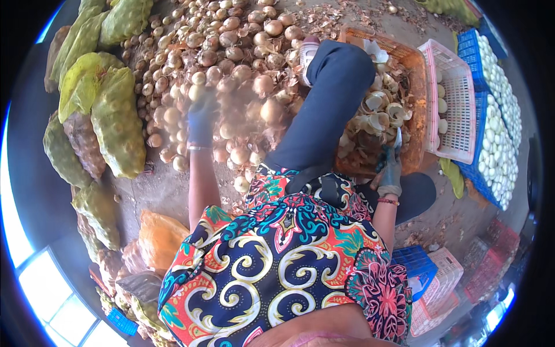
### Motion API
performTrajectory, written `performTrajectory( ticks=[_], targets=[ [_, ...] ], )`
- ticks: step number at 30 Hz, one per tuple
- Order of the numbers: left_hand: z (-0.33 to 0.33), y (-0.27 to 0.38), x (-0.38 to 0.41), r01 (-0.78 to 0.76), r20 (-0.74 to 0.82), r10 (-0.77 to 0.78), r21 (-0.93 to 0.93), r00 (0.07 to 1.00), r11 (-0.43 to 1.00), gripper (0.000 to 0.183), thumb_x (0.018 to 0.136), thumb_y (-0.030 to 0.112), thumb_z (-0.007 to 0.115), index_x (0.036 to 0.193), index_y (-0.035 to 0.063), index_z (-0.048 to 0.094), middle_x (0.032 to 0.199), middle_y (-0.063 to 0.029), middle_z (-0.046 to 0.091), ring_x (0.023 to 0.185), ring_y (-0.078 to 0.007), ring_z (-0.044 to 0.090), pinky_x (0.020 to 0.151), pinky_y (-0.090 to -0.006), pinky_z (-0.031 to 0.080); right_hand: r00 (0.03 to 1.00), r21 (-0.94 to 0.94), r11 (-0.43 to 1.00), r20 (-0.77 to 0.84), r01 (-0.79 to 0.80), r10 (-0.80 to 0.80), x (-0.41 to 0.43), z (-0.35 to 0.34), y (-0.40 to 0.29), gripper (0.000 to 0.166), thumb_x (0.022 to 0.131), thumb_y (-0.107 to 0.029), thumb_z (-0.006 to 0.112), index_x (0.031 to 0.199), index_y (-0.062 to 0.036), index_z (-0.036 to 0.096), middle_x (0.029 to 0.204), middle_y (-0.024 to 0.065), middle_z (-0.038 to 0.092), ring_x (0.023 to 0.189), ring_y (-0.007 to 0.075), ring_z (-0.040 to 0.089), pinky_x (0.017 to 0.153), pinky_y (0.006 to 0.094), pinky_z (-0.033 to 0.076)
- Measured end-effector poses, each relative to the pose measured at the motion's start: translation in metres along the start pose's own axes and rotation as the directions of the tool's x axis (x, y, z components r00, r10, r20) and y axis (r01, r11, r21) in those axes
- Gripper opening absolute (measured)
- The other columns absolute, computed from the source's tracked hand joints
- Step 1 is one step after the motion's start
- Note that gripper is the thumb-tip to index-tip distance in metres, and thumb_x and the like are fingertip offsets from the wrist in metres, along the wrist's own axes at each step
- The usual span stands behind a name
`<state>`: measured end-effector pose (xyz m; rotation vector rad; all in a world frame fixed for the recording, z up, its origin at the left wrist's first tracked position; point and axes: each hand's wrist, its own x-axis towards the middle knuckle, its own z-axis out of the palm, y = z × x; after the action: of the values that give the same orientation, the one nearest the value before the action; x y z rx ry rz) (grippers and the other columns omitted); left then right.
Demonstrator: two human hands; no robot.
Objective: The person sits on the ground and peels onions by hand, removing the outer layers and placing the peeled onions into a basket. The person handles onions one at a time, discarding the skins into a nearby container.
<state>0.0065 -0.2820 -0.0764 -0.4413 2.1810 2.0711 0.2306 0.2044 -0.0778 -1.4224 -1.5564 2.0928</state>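
My left hand (201,121), in a bluish glove, reaches out over a heap of unpeeled onions (230,39) on the floor. It is blurred, and a pale onion (197,92) shows right at its fingertips; whether the fingers hold it I cannot tell. My right hand (391,171), in a grey-green glove with dark patches, is closed on a knife. The knife blade (398,139) points away from me, over the near right part of an orange plastic crate (416,112). Inside that crate lie onion skins and cut outer layers (377,115). The knife's handle is hidden in the glove.
Stuffed mesh sacks (117,126) line the left side. To the right of the orange crate stands a pinkish-white basket (455,86) with several peeled onions, then blue crates (477,130) full of peeled onions. My bent leg (325,104) lies between heap and crate. Stacked baskets (442,269) stand behind on the right.
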Motion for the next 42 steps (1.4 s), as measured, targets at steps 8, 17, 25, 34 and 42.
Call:
performTrajectory(
  ticks=[8, 17, 25, 34, 42],
  targets=[
    [0.068, -0.144, 0.018, -0.125, 0.149, 0.040, 0.621, 0.988, 0.773, 0.044, 0.086, 0.033, 0.072, 0.111, -0.0033, 0.065, 0.099, -0.0149, 0.072, 0.088, -0.0236, 0.067, 0.077, -0.0368, 0.053, 0.999, -0.055, 0.998, 0.037, -0.015, 0.017, 0.002, 0.007, -0.001, 0.029, 0.098, -0.033, 0.062, 0.110, -0.0077, 0.065, 0.075, -0.0008, 0.059, 0.053, 0.0087, 0.047, 0.046, 0.0233, 0.036],
    [0.177, -0.076, -0.006, -0.040, 0.114, -0.124, 0.870, 0.986, 0.491, 0.054, 0.081, 0.044, 0.068, 0.111, 0.0000, 0.062, 0.102, -0.0255, 0.068, 0.097, -0.0414, 0.066, 0.084, -0.0492, 0.053, 0.995, -0.147, 0.985, -0.032, -0.095, 0.091, -0.020, -0.022, 0.000, 0.026, 0.099, -0.031, 0.061, 0.110, -0.0084, 0.064, 0.078, 0.0000, 0.060, 0.053, 0.0084, 0.049, 0.044, 0.0237, 0.038],
    [0.112, -0.048, 0.041, 0.066, 0.291, -0.003, -0.207, 0.957, 0.976, 0.059, 0.083, 0.026, 0.077, 0.131, 0.0036, 0.051, 0.115, -0.0126, 0.063, 0.101, -0.0270, 0.064, 0.086, -0.0409, 0.055, 0.995, 0.483, 0.870, 0.033, -0.100, 0.096, -0.042, 0.004, -0.032, 0.036, 0.101, -0.032, 0.056, 0.129, -0.0098, 0.055, 0.078, -0.0023, 0.058, 0.054, 0.0071, 0.050, 0.044, 0.0213, 0.040],
    [0.200, 0.183, -0.034, -0.547, 0.655, 0.421, -0.014, 0.628, 0.837, 0.083, 0.070, 0.029, 0.086, 0.137, -0.0003, 0.047, 0.125, -0.0122, 0.059, 0.112, -0.0214, 0.060, 0.097, -0.0363, 0.049, 0.639, -0.376, 0.521, 0.362, 0.767, -0.679, -0.087, 0.058, -0.068, 0.023, 0.097, -0.019, 0.060, 0.114, -0.0030, 0.062, 0.085, 0.0078, 0.065, 0.072, 0.0226, 0.065, 0.064, 0.0356, 0.053],
    [0.266, 0.112, -0.108, -0.725, 0.856, 0.307, 0.109, 0.417, 0.680, 0.074, 0.065, 0.022, 0.088, 0.126, -0.0016, 0.052, 0.116, -0.0155, 0.062, 0.106, -0.0249, 0.063, 0.093, -0.0362, 0.051, 0.597, -0.503, 0.397, 0.334, 0.767, -0.730, -0.106, 0.056, -0.053, 0.024, 0.091, -0.014, 0.063, 0.111, -0.0025, 0.060, 0.092, 0.0177, 0.067, 0.079, 0.0365, 0.066, 0.067, 0.0452, 0.053]
  ],
)
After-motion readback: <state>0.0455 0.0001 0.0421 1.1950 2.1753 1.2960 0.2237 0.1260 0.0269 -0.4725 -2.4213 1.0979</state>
